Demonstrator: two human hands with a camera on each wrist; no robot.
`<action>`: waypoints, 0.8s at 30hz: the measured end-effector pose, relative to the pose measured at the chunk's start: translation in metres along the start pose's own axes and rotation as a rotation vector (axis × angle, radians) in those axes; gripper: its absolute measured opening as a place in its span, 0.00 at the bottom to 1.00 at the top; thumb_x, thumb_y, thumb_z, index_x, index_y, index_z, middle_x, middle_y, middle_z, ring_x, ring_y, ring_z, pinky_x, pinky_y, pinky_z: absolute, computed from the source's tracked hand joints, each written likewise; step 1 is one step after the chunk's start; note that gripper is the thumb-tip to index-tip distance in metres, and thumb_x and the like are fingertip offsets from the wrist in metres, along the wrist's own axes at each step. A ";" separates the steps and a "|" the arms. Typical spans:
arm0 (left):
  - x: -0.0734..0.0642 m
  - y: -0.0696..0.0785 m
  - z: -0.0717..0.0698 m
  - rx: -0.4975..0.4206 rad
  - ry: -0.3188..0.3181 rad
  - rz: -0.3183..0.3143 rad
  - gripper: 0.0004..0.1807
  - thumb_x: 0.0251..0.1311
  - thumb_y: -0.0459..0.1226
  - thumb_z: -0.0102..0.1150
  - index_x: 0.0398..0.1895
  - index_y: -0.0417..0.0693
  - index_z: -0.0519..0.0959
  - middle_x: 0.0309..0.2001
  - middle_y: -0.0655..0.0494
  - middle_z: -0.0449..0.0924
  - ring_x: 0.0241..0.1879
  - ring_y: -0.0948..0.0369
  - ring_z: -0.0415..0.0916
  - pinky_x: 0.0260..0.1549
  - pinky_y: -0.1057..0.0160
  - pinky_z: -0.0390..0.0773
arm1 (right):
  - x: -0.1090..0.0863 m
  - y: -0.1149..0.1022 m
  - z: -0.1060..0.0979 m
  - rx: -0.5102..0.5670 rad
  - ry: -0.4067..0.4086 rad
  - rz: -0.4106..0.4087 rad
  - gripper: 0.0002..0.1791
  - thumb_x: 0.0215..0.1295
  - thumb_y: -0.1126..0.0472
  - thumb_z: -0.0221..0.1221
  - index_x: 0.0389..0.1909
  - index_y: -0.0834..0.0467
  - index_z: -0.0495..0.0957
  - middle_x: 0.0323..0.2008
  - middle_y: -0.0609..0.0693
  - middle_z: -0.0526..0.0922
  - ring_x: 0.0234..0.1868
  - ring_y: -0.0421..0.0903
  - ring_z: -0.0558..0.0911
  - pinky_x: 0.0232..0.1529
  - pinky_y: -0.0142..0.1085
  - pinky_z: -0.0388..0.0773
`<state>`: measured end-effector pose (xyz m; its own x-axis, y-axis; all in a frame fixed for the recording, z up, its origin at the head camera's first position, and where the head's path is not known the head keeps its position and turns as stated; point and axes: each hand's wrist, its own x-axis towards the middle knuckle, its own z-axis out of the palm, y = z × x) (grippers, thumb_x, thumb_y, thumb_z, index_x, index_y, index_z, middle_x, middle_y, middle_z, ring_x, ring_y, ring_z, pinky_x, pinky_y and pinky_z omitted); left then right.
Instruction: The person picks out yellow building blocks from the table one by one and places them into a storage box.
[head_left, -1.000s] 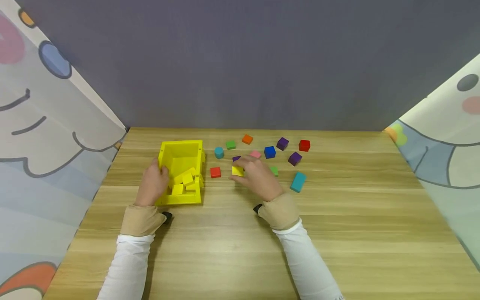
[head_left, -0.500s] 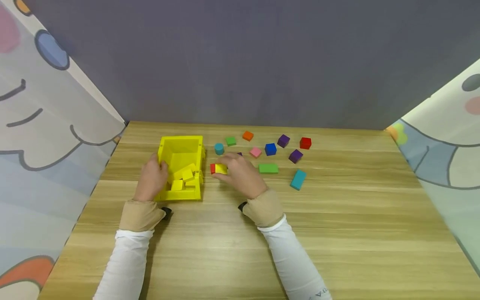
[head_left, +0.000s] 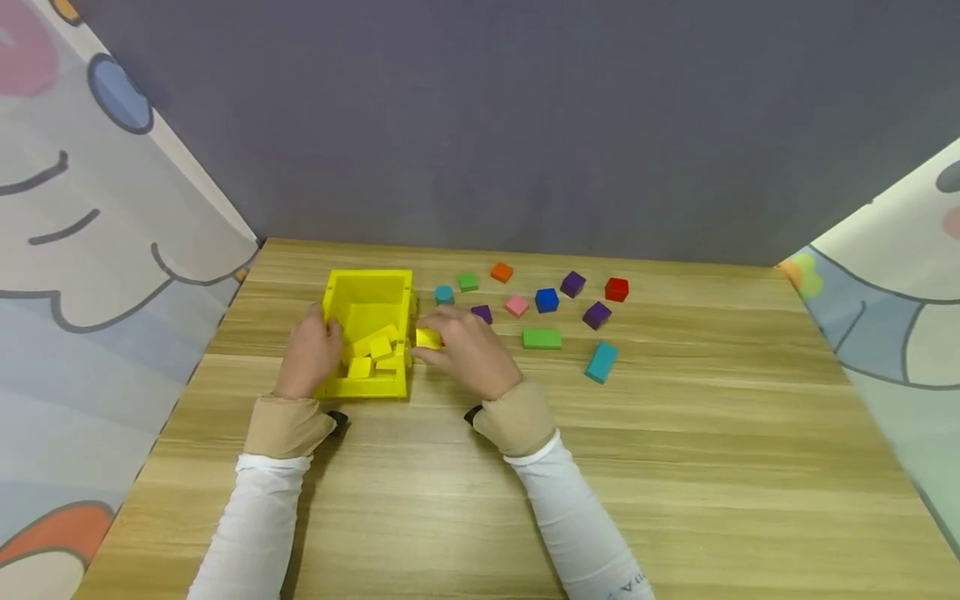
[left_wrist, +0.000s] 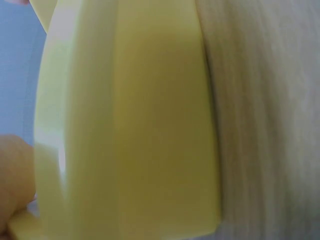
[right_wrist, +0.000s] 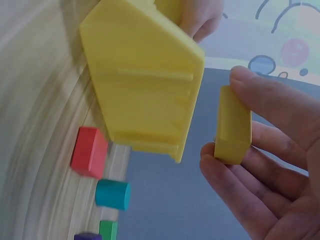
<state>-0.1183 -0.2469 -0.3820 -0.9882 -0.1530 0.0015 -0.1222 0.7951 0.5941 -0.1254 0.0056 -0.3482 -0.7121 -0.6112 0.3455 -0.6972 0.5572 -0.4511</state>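
A yellow block (right_wrist: 233, 125) is pinched between the thumb and fingers of my right hand (head_left: 471, 350), held off the table just right of the yellow bin (head_left: 371, 390). In the right wrist view the block and the bin's side stand apart. My left hand (head_left: 309, 352) grips the bin's left rim, its thumb on the inner side. Several yellow blocks (head_left: 361, 367) lie in the near part of the bin. Below my right hand a red block (right_wrist: 90, 152) rests on the table, mostly covered in the head view. Close by stands a teal cylinder (head_left: 444, 294).
Loose blocks are spread right of the bin: green (head_left: 542, 338), pink (head_left: 517, 306), blue (head_left: 547, 300), orange (head_left: 502, 272), red (head_left: 617, 289), teal (head_left: 602, 362) and purple (head_left: 597, 315). A grey panel (head_left: 480, 125) rises behind the wooden table (head_left: 712, 467).
My right hand has picked up the yellow block from among the others and carried it left, over the red block, to the bin's right side. The left hand keeps its grip on the rim.
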 end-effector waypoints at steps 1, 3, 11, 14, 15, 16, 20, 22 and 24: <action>0.000 0.000 0.000 -0.003 0.000 -0.001 0.21 0.74 0.36 0.34 0.56 0.24 0.65 0.38 0.25 0.75 0.29 0.44 0.73 0.22 0.52 0.73 | 0.001 -0.002 0.000 -0.002 -0.005 -0.006 0.19 0.62 0.54 0.68 0.48 0.63 0.84 0.46 0.54 0.85 0.43 0.47 0.83 0.47 0.34 0.80; 0.000 0.000 0.000 -0.011 -0.001 -0.005 0.21 0.74 0.36 0.34 0.57 0.24 0.64 0.38 0.26 0.75 0.27 0.46 0.73 0.19 0.55 0.72 | 0.004 -0.005 0.002 -0.011 -0.018 -0.016 0.19 0.63 0.53 0.67 0.49 0.62 0.84 0.46 0.54 0.85 0.44 0.46 0.83 0.47 0.34 0.80; 0.000 0.003 0.002 -0.025 0.010 -0.008 0.21 0.73 0.35 0.35 0.58 0.24 0.64 0.37 0.28 0.76 0.22 0.50 0.71 0.15 0.59 0.69 | 0.013 -0.018 0.006 -0.043 -0.041 -0.045 0.20 0.65 0.50 0.64 0.51 0.60 0.83 0.48 0.53 0.85 0.46 0.45 0.83 0.48 0.33 0.80; 0.001 0.004 0.002 -0.021 0.006 -0.008 0.21 0.74 0.35 0.35 0.59 0.24 0.64 0.37 0.27 0.76 0.22 0.49 0.71 0.15 0.59 0.69 | 0.015 -0.021 0.007 -0.047 -0.053 -0.049 0.20 0.66 0.50 0.64 0.51 0.60 0.83 0.48 0.53 0.85 0.47 0.45 0.83 0.49 0.33 0.80; 0.001 0.004 0.003 -0.018 0.004 -0.010 0.22 0.74 0.35 0.34 0.59 0.24 0.64 0.38 0.27 0.76 0.22 0.49 0.71 0.15 0.59 0.70 | 0.015 -0.022 0.008 -0.047 -0.056 -0.049 0.20 0.66 0.50 0.64 0.51 0.60 0.83 0.48 0.53 0.84 0.47 0.45 0.83 0.49 0.33 0.80; 0.001 0.004 0.003 -0.017 0.003 -0.010 0.22 0.74 0.36 0.34 0.59 0.23 0.64 0.38 0.27 0.76 0.23 0.49 0.72 0.16 0.59 0.70 | 0.015 -0.022 0.008 -0.047 -0.059 -0.049 0.20 0.66 0.50 0.64 0.51 0.60 0.83 0.48 0.53 0.84 0.47 0.45 0.82 0.50 0.33 0.79; 0.002 0.003 0.002 -0.006 0.009 -0.014 0.23 0.74 0.36 0.35 0.61 0.23 0.63 0.41 0.24 0.77 0.25 0.47 0.73 0.17 0.57 0.71 | 0.016 -0.024 0.010 -0.038 -0.063 -0.054 0.20 0.66 0.50 0.64 0.51 0.60 0.83 0.48 0.52 0.84 0.46 0.44 0.82 0.50 0.33 0.79; 0.002 0.002 0.002 -0.002 0.014 -0.014 0.23 0.74 0.36 0.35 0.61 0.23 0.63 0.43 0.23 0.77 0.26 0.46 0.74 0.18 0.57 0.72 | 0.017 -0.025 0.013 -0.034 -0.066 -0.062 0.20 0.66 0.51 0.64 0.51 0.60 0.83 0.47 0.52 0.84 0.46 0.44 0.82 0.49 0.32 0.79; 0.001 0.002 0.002 0.003 0.015 -0.014 0.23 0.74 0.35 0.35 0.61 0.23 0.63 0.43 0.23 0.76 0.27 0.46 0.74 0.19 0.56 0.73 | 0.017 -0.025 0.015 -0.035 -0.073 -0.076 0.19 0.65 0.51 0.64 0.50 0.60 0.83 0.47 0.51 0.84 0.45 0.43 0.82 0.48 0.32 0.79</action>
<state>-0.1200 -0.2447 -0.3823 -0.9849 -0.1730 0.0048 -0.1366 0.7946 0.5916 -0.1188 -0.0279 -0.3434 -0.6503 -0.6906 0.3163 -0.7521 0.5267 -0.3961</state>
